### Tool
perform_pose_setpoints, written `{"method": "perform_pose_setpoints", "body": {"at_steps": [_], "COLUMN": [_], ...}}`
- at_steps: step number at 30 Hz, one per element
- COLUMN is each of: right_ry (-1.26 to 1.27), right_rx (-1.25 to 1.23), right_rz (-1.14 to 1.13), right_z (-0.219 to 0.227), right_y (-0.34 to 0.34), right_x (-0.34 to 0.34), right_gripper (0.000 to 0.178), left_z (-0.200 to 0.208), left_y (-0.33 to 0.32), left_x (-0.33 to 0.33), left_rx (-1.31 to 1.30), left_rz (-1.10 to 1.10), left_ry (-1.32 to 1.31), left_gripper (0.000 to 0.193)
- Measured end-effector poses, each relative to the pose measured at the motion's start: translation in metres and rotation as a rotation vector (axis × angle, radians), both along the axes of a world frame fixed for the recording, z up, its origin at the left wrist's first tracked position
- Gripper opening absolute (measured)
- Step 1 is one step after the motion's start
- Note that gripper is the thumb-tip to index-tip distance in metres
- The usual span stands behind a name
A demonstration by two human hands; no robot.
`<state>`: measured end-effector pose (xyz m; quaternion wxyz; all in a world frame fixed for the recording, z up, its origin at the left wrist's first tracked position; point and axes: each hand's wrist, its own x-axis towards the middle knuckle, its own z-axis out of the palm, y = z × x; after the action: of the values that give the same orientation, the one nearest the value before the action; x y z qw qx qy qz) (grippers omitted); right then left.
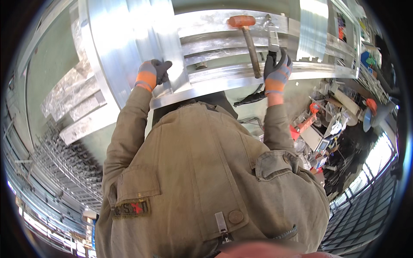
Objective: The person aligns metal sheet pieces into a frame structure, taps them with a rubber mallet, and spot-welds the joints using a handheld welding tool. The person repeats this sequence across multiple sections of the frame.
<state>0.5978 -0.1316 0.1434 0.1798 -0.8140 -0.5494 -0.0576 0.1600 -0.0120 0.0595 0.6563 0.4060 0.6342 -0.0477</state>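
My left hand [153,75], in a grey and orange glove, is closed at the near end of a ribbed, shiny metal sheet [124,38]. What its curled fingers hold, if anything, is hidden. On the right, my right hand [278,72], gloved alike, is closed around the black handle of a tool with a flat silvery body [273,36]. The exact kind of tool cannot be made out. Just left of it, a mallet [251,49] with an orange-red head lies across the metal slats [211,45], its handle pointing toward me.
A metal frame [215,92] runs along the near side of the slats. Another ribbed sheet [312,30] lies farther right. Boxes and scrap [320,133] are heaped on the right floor. A rack of metal parts [64,159] stands at left. A black strap-like item [250,99] lies below the frame.
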Motion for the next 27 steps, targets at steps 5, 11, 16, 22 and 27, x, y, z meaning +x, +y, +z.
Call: {"method": "perform_pose_setpoints", "body": {"at_steps": [5, 11, 16, 22, 27], "right_ry": [0.476, 0.459, 0.847, 0.617, 0.674], "right_rx": [-0.368, -0.264, -0.249, -0.436, -0.834], "right_rz": [-0.159, 0.009, 0.001, 0.443, 0.648], "right_z": [-0.039, -0.051, -0.015, 0.060, 0.123], "right_y": [0.031, 0.026, 0.006, 0.045, 0.102], "right_x": [0.059, 0.091, 0.127, 0.145, 0.091], "right_gripper": [0.079, 0.045, 0.027, 0.022, 0.030], "left_z": [0.002, 0.003, -0.001, 0.007, 0.014], "left_y": [-0.001, -0.002, -0.002, -0.004, -0.003], "left_x": [0.002, -0.001, 0.001, 0.007, 0.015], "left_rx": [0.041, 0.021, -0.001, 0.035, 0.041], "left_rz": [-0.037, -0.018, 0.006, 0.037, 0.097], "left_ry": [0.036, 0.069, 0.111, 0.156, 0.192], "left_gripper": [0.051, 0.049, 0.052, 0.059, 0.071]}}
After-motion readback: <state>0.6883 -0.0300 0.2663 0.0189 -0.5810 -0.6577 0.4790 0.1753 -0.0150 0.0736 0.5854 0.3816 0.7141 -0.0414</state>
